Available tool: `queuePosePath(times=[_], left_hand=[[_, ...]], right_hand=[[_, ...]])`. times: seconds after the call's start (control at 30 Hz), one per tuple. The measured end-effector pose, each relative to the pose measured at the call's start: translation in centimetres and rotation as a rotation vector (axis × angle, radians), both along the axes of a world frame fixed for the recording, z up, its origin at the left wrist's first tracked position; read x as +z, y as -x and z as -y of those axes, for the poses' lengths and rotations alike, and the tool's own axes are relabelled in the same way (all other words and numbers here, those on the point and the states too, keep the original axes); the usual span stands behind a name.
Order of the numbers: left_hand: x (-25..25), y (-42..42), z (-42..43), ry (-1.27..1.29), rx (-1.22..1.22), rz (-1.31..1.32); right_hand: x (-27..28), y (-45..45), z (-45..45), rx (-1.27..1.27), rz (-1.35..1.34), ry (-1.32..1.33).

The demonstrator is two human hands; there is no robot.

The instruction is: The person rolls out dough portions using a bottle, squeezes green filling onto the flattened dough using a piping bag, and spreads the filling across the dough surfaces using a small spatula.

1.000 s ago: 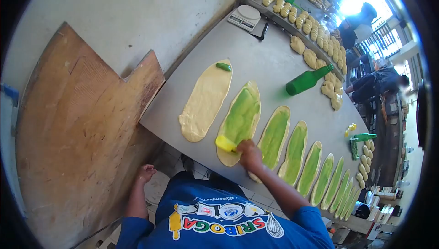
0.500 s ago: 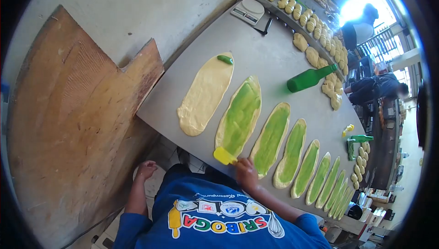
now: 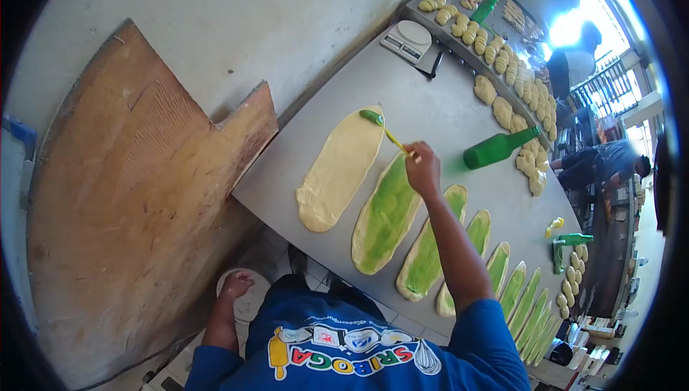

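My right hand grips a yellow dough scraper, seen nearly edge-on. Its far end touches or nearly touches a lump of green paste at the upper end of a plain, flattened oval of dough. Below that hand lies a dough oval spread with green paste, partly covered by the hand. Several more green-coated ovals run off to the right, some behind my forearm. My left hand hangs low beside my body, away from the table, fingers loosely bent and holding nothing visible.
A green bottle lies on the metal table. A white scale stands at the far edge near shaped dough pieces. A wooden board leans at left. Two people are in the background.
My right hand has moved up and away from the near end of the coated oval, taking the yellow scraper to the paste lump on the plain oval. The view has shifted slightly.
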State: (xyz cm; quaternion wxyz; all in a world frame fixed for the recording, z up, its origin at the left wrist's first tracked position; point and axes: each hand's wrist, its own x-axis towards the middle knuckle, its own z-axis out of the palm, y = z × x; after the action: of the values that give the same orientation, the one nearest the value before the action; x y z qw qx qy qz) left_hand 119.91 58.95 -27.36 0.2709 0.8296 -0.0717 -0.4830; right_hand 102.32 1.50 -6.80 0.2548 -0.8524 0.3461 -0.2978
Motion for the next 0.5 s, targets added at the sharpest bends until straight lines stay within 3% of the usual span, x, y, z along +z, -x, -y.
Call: queuePosePath(times=[0.03,0.1,0.3,0.5], left_hand=[[2.0,0.2,0.5,-0.029,0.024,-0.012],[1.2,0.2,-0.7,0.024,0.066,0.001],[-5.8,1.7,-10.3,0.123,0.158,-0.008],[-6.1,2.7,-10.1,-0.004,0.163,-0.090]], right_hand=[[-1.1,-1.6,2.3,-0.013,-0.038,0.042],[-1.5,-4.7,5.5,-0.019,-0.093,0.090],[-4.3,-8.8,8.4,0.041,-0.264,0.157],[-7.3,-4.3,-3.5,0.222,-0.007,0.115]])
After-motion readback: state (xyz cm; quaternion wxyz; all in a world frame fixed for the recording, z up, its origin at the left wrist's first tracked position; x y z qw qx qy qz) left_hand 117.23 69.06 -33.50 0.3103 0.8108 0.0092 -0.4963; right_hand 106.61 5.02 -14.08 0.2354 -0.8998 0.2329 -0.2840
